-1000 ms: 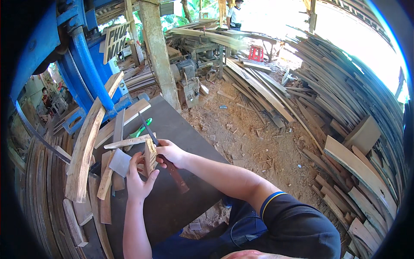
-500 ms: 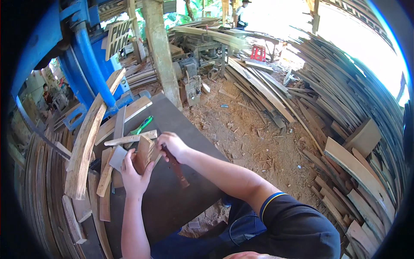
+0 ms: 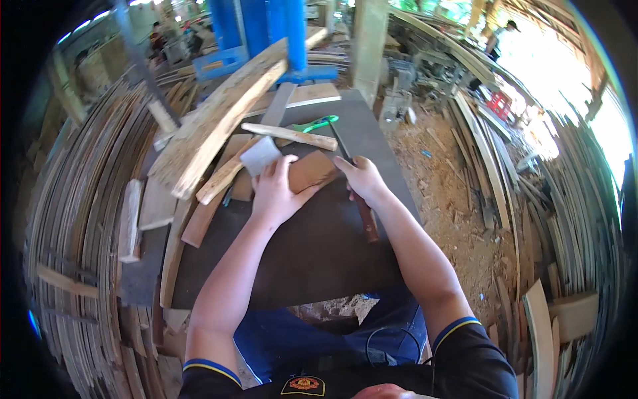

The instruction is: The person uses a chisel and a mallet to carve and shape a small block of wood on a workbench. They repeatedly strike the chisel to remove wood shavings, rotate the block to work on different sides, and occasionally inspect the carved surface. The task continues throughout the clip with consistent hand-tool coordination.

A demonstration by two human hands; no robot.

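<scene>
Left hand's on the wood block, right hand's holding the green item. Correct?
Wrong item: the head view shows the right hand holding a brown-handled tool; the green item lies beyond the wood block. The left hand is on that block, as stated.

Directly behind the dark worktop (image 3: 319, 256) stand a blue machine frame (image 3: 256, 26) and, at its far right corner, a pale post (image 3: 369, 50). Long boards (image 3: 70, 219) are stacked left of the worktop. To its right spreads a dirt floor (image 3: 444, 193) littered with wood chips, then more piled planks (image 3: 585, 179). Bright daylight enters beyond them, far right of the worktop.
</scene>
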